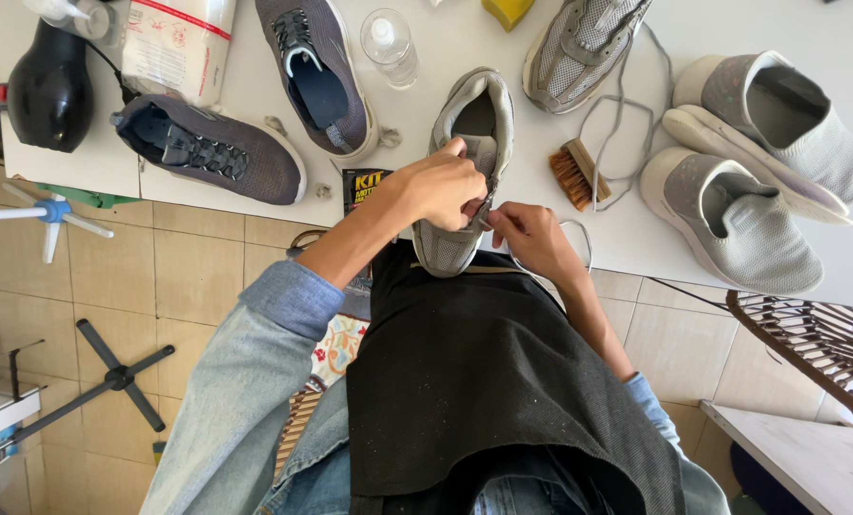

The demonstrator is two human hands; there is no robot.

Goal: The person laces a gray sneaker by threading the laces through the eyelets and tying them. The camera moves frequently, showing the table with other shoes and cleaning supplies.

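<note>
The hands hide the grey shoe's laces.

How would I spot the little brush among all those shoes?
Start at the white table and find the grey shoe under both hands. Just right of it lies the brush, beside loose grey laces. It is the only wooden, brown-bristled thing there.

Sneaker on table edge; brush right, bottle behind.

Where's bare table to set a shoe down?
Bare table runs top right, above the light slip-on pair. A small patch lies between the brush and the held shoe. Left is crowded: dark shoes, bottle, bag.
</note>
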